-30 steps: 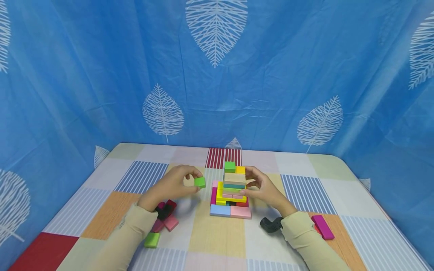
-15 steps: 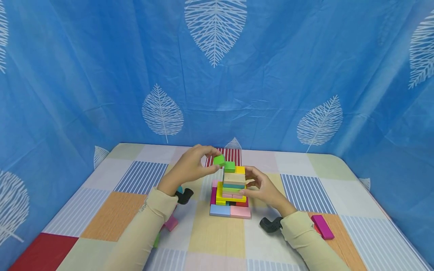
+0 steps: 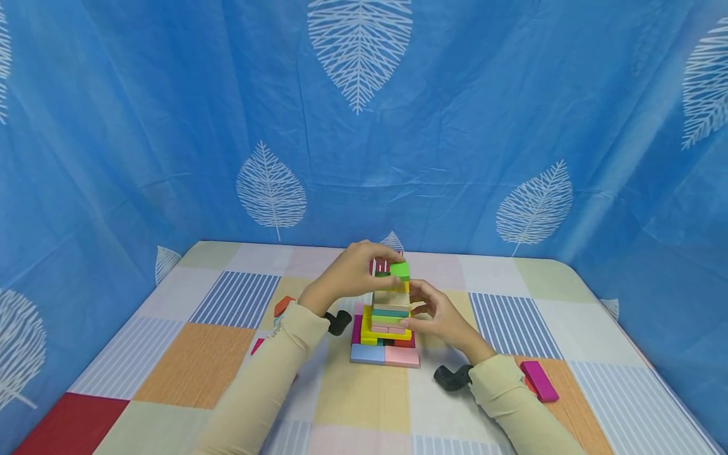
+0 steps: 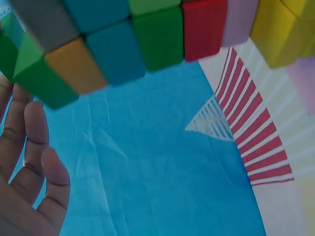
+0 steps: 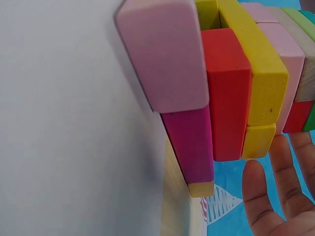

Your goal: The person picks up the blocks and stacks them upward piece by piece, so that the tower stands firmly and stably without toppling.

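A tower of coloured blocks (image 3: 390, 313) stands on the patterned cloth, with blue and pink blocks at its front base. At its top, my left hand (image 3: 359, 272) pinches a green block (image 3: 400, 271) over the yellow one; whether they touch I cannot tell. My right hand (image 3: 440, 319) curves round the tower's right side, thumb at the front. The left wrist view has my left fingers (image 4: 34, 162) beside the tower's upper blocks (image 4: 115, 51). Low in the right wrist view, my right fingers (image 5: 275, 187) are near yellow and pink blocks, left of which is a red block (image 5: 229, 103).
A magenta block (image 3: 539, 381) lies at the right, partly over a red one. Orange-red (image 3: 283, 306) and magenta pieces (image 3: 258, 345) show beside my left sleeve. Black devices (image 3: 339, 322) hang at both wrists. A blue curtain (image 3: 432, 158) stands behind the table.
My left hand has carried the green block up and rightward, from left of the tower to its top. My right hand has stayed at the tower's side.
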Available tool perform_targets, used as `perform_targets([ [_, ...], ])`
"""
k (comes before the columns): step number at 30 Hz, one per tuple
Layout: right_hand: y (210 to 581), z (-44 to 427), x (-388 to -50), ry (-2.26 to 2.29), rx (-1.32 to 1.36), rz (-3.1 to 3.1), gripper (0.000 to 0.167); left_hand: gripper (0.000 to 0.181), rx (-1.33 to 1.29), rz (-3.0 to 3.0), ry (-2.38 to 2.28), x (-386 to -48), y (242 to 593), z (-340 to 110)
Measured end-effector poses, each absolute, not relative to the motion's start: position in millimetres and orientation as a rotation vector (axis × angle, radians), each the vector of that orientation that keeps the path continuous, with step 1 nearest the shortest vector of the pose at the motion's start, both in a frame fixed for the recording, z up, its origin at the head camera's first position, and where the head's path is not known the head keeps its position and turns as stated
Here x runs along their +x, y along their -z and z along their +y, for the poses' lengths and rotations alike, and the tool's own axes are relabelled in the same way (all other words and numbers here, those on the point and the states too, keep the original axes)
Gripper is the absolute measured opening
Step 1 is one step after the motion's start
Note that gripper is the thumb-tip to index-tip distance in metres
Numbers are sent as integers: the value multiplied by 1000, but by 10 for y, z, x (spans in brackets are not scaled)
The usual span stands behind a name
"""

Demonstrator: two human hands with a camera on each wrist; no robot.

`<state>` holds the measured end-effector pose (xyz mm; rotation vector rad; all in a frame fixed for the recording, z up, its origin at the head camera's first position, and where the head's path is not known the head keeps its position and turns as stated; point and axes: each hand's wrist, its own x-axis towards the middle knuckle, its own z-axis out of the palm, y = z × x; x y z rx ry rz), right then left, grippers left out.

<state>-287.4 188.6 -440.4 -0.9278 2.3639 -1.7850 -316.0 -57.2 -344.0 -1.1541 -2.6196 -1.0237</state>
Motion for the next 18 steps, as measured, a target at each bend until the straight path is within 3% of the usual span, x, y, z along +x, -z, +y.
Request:
perform_targets([
  [18, 4373, 1866, -2850, 1784, -894, 2366, 69, 28, -1133, -2719, 1054, -3210, 3564, -452],
])
